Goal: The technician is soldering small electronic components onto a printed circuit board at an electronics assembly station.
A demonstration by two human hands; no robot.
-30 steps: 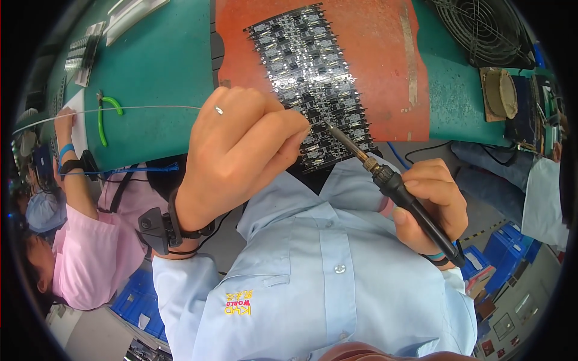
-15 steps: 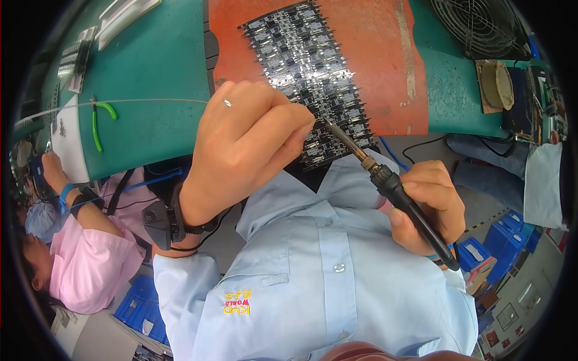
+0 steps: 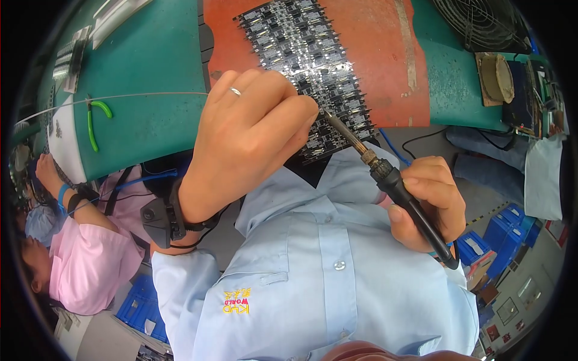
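My left hand [image 3: 250, 129] is closed in a pinch on a thin solder wire [image 3: 150, 94], which runs in from the left; its pinched end is hidden by the fingers. In my right hand [image 3: 430, 201] is a black-handled soldering iron [image 3: 415, 210], held like a pen. Its tip is just right of my left fingertips, over the near part of a panel of black circuit boards [image 3: 304, 45]. From here I cannot tell whether the tip touches the boards. The panel lies on an orange-red mat [image 3: 385, 66].
Green-handled pliers [image 3: 91, 126] lie on the green table [image 3: 150, 54] at left. A round tan pad [image 3: 497, 78] sits at right, near a black fan grille [image 3: 478, 21]. At left is a co-worker in a pink sleeve [image 3: 99, 259]. Blue bins [image 3: 506, 234] stand low at right.
The whole view has shifted slightly. My left hand has moved a little right and away from me with the wire. The iron stays at nearly the same part of the panel.
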